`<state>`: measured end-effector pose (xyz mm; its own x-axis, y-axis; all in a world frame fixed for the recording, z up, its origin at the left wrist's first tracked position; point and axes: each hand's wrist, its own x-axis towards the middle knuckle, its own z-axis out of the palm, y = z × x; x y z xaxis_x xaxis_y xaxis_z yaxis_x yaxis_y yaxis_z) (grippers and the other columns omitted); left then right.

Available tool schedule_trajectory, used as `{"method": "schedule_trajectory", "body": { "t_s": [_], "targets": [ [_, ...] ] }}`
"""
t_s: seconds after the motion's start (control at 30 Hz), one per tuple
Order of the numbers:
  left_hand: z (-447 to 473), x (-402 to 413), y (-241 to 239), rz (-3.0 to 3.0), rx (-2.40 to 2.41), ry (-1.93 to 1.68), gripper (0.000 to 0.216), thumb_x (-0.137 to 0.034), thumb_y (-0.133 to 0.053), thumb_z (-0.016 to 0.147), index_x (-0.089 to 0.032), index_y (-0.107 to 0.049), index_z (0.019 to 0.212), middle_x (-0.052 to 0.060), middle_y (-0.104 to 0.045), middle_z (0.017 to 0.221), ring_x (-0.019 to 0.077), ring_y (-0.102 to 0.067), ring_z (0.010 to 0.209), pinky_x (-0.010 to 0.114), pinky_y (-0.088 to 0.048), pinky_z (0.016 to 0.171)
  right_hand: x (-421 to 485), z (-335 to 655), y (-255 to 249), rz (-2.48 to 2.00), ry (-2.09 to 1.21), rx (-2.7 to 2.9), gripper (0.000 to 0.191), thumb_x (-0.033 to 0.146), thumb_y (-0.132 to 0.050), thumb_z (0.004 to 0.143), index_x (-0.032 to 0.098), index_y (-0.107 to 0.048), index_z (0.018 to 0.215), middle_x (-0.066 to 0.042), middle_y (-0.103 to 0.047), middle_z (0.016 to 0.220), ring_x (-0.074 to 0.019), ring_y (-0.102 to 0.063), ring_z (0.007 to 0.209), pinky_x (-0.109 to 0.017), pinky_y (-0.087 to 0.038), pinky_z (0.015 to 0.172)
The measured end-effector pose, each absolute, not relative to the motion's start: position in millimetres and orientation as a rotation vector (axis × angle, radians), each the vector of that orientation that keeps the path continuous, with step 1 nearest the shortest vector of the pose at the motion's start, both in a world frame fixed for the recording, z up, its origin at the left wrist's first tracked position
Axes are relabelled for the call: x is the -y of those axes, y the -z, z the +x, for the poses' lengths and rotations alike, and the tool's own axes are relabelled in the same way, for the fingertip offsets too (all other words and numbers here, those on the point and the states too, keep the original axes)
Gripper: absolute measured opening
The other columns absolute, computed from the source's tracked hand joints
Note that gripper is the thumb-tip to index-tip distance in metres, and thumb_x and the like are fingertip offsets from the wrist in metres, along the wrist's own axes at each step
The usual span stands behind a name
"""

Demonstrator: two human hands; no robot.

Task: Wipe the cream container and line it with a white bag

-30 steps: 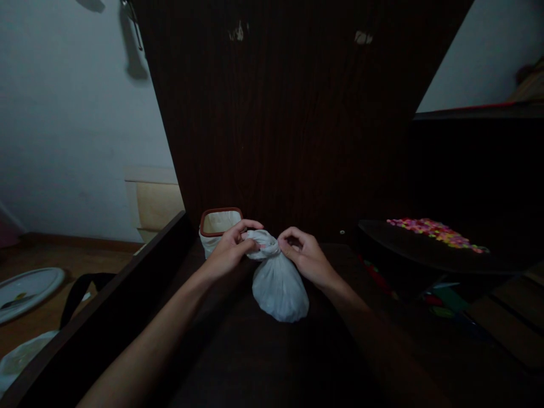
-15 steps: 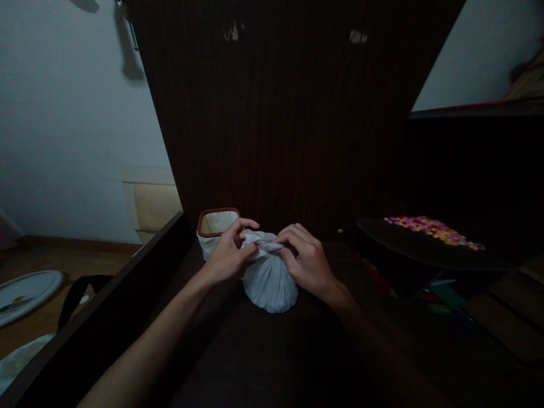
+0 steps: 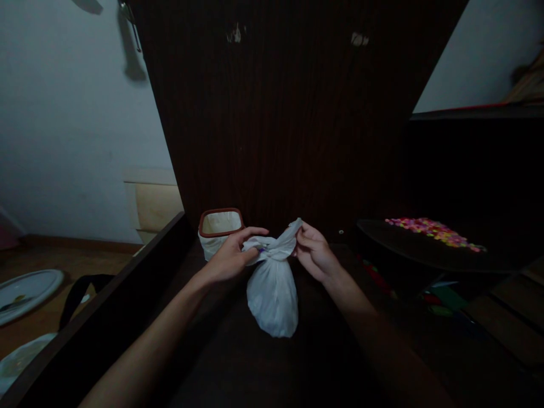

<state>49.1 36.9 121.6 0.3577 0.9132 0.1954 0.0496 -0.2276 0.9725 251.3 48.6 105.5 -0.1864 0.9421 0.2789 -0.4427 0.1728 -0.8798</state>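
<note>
A white plastic bag [image 3: 273, 297], rounded and full at the bottom, is gathered and twisted at its neck over the dark wooden surface. My left hand [image 3: 233, 253] is closed on the left end of the bag's top, thumb in front. My right hand [image 3: 315, 249] pinches the other end, which sticks up towards the upper right. A knot or crossing of the two ends lies between the hands. What the bag contains is hidden. Just behind my left hand stands a small bin [image 3: 220, 222] with a brown rim and a white liner.
A tall dark wooden panel [image 3: 276, 130] rises behind the bag. A low wooden side board [image 3: 106, 303] runs along the left. On the right, a dark corner shelf [image 3: 369, 232] bears a heap of small colourful pieces [image 3: 433, 231]. A round white lid-like object [image 3: 32, 292] lies at far left.
My right hand has drawn its end of the bag up and to the right, so the ends are spread wider. The bag's body now hangs longer and lower in view.
</note>
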Motion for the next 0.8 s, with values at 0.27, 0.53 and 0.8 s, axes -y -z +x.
{"method": "schedule_trajectory", "body": {
  "t_s": [0.27,0.53,0.8],
  "targets": [
    [52.1,-36.9,-122.5,1.251,-0.77,-1.137,0.041,-0.014,-0.063,0.056,-0.016,-0.073,0.096,-0.001,-0.065,0.072,0.0115,-0.053,0.063,0.021,-0.038,0.059,-54.8,245.5,-93.5,-0.909,-1.175,1.326,0.024,0.03,-0.062,0.077,0.025,-0.059,0.1,0.006,-0.049,0.063,-0.0099,-0.037,0.047,-0.02,-0.026,0.04],
    [56.2,-35.8,-123.7,1.14,-0.762,-1.26,0.045,-0.015,-0.068,0.055,-0.016,-0.068,0.1,-0.001,-0.069,0.077,0.0128,-0.061,0.067,0.021,-0.043,0.062,-39.7,250.4,-104.0,-0.725,-0.422,1.748,0.044,0.037,-0.065,0.086,0.026,-0.061,0.129,-0.01,-0.057,0.13,-0.026,-0.056,0.119,-0.042,-0.048,0.099],
    [54.7,-37.9,-118.0,1.365,-0.88,-1.369,0.04,-0.02,-0.07,0.061,-0.019,-0.061,0.101,-0.002,-0.069,0.08,0.0139,-0.063,0.07,0.023,-0.047,0.065,-27.9,255.2,-115.2,-0.708,-0.164,1.921,0.02,0.008,-0.056,0.086,0.019,-0.072,0.091,-0.006,-0.071,0.089,-0.0184,-0.067,0.081,-0.03,-0.051,0.071]
  ]
}}
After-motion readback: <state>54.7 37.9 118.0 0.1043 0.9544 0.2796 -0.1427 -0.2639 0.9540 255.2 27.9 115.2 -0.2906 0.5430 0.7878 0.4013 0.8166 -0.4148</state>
